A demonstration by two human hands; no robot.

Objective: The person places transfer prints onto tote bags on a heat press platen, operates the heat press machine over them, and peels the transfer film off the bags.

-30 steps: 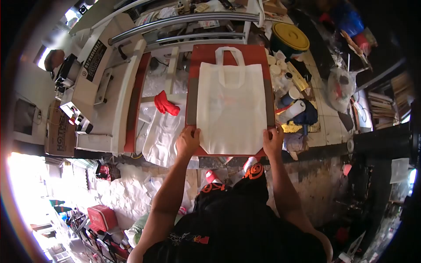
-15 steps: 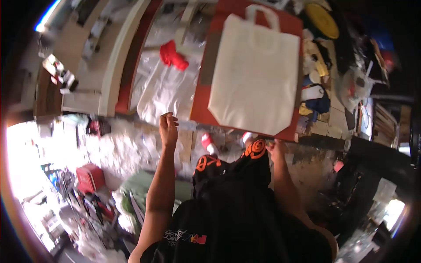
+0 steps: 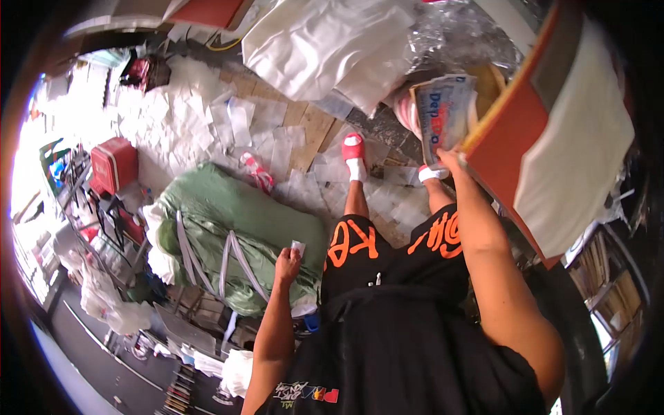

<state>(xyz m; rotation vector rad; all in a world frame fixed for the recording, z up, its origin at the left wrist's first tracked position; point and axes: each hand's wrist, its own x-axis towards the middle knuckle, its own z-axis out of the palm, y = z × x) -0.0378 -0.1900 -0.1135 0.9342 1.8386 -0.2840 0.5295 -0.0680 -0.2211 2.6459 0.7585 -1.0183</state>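
Partly cut-off bag [image 3: 577,149], left hand [image 3: 288,263] pinching indistinct scrap [image 3: 298,246]

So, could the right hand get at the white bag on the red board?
Probably yes: the right hand is near the edge of the red board, and nothing visible covers the white bag on it, though the hand would likely have to come over that edge.

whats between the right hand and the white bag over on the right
A strip of the red board lies between the right hand and the white bag, as the head view shows.
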